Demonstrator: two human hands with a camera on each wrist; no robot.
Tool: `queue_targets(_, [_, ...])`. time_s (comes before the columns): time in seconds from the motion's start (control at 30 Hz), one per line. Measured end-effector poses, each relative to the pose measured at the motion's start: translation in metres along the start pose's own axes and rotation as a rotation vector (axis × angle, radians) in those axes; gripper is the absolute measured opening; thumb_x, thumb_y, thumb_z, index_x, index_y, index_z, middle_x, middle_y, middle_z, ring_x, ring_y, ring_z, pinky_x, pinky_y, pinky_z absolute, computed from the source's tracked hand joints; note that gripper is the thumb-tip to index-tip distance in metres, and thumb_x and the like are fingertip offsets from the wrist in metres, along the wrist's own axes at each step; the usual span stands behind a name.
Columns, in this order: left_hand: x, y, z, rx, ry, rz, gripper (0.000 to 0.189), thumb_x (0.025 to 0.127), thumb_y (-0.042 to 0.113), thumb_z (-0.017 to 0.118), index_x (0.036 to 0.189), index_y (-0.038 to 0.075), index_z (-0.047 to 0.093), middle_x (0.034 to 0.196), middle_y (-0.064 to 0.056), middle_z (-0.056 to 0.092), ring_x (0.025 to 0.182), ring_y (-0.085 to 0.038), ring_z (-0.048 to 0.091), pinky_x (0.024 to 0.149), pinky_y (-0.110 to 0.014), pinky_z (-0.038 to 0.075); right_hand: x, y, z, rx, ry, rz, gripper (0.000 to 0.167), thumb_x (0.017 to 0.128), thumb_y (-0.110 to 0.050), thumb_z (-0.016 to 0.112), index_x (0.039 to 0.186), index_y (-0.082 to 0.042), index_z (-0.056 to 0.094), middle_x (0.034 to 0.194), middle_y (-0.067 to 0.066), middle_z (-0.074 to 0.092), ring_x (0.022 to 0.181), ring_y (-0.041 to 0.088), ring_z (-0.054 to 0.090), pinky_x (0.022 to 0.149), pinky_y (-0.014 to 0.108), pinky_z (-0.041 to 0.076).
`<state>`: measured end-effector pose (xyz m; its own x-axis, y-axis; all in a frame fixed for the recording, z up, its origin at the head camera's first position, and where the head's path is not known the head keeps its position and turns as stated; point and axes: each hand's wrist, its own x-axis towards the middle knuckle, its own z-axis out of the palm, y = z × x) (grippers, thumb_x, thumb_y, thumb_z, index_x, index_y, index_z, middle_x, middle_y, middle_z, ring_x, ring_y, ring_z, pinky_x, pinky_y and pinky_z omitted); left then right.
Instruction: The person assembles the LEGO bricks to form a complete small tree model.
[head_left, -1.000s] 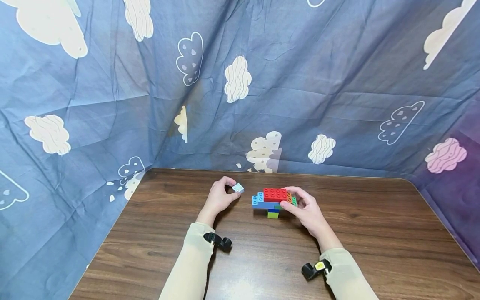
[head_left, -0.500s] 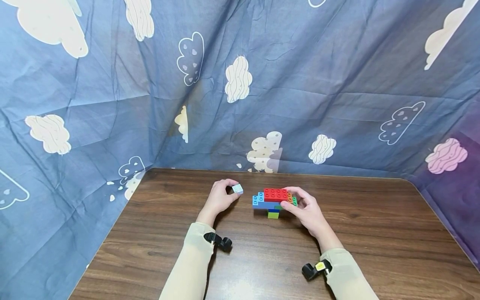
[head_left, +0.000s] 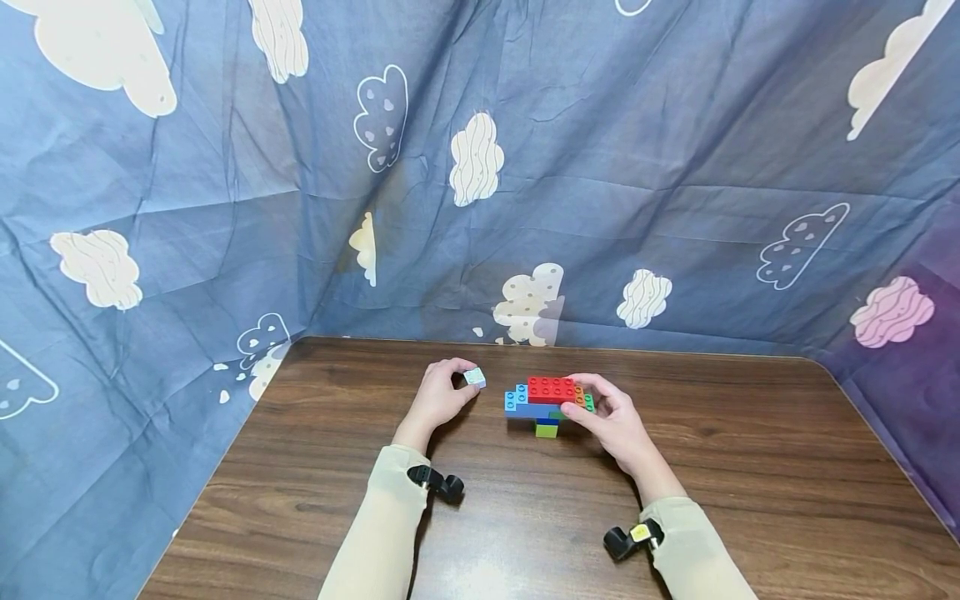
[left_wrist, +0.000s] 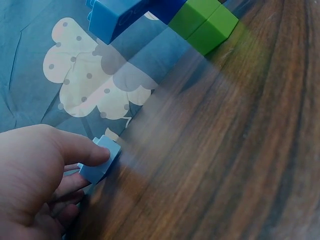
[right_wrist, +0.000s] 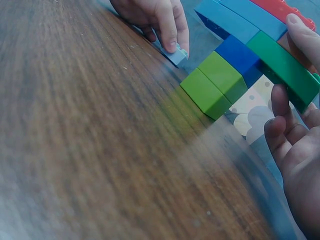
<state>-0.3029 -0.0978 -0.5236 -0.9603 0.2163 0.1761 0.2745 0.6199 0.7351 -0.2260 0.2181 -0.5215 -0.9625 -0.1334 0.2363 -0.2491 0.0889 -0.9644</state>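
Observation:
Between thumb and fingers, my left hand [head_left: 437, 398] pinches a small light blue toy brick [head_left: 475, 378], low over or on the table. To its right stands a T-shaped build of toy bricks. A red brick [head_left: 550, 389] tops it, above blue bricks [right_wrist: 227, 20] and a green brick [right_wrist: 285, 70]. Its stem is a dark blue brick [right_wrist: 239, 59] over stacked lime green bricks [right_wrist: 215, 85], with its foot on the table. My right hand [head_left: 615, 418] holds the build's right end, near an orange brick [head_left: 579, 394]. The light blue brick and the build are apart.
The brown wood-grain table [head_left: 750, 450] reaches back to a blue cloth [head_left: 562, 208] with cloud prints, hanging behind and at the sides. Black wrist cameras [head_left: 447, 487] sit at both cuffs. Light glares on the table's near middle.
My left hand has turned the light blue brick slightly and shifted it a touch to the left. My right hand and the build have stayed in place.

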Motion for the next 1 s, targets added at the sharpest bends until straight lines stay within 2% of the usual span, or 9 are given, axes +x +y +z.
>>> queue_targets(0.5, [-0.001, 0.007, -0.004, -0.011, 0.001, -0.007, 0.03, 0.1, 0.014, 0.08, 0.128, 0.009, 0.075, 0.126, -0.011, 0.074, 0.129, -0.038, 0.059, 0.113, -0.055, 0.046, 0.0, 0.002, -0.001, -0.016, 0.007, 0.005, 0.041, 0.102, -0.009, 0.079, 0.14, -0.002, 0.065, 0.128, 0.001, 0.068, 0.105, 0.012, 0.066, 0.088, 0.022, 0.057])
queue_targets(0.77, [0.0, 0.011, -0.005, -0.048, 0.03, -0.006, 0.028, 0.099, 0.014, 0.08, 0.126, 0.008, 0.075, 0.12, -0.01, 0.074, 0.117, -0.031, 0.067, 0.107, -0.052, 0.052, 0.001, 0.004, 0.0, -0.03, 0.007, 0.024, 0.041, 0.102, -0.011, 0.08, 0.139, -0.003, 0.066, 0.124, 0.001, 0.068, 0.103, 0.013, 0.065, 0.086, 0.022, 0.057])
queue_targets(1.0, [0.0, 0.02, -0.009, -0.089, 0.06, 0.006, 0.028, 0.098, 0.014, 0.081, 0.125, 0.008, 0.075, 0.112, -0.009, 0.074, 0.108, -0.03, 0.069, 0.099, -0.05, 0.055, 0.001, 0.003, 0.0, -0.031, 0.008, 0.02, 0.04, 0.102, -0.01, 0.08, 0.138, -0.003, 0.066, 0.123, 0.001, 0.068, 0.101, 0.013, 0.065, 0.085, 0.022, 0.057])
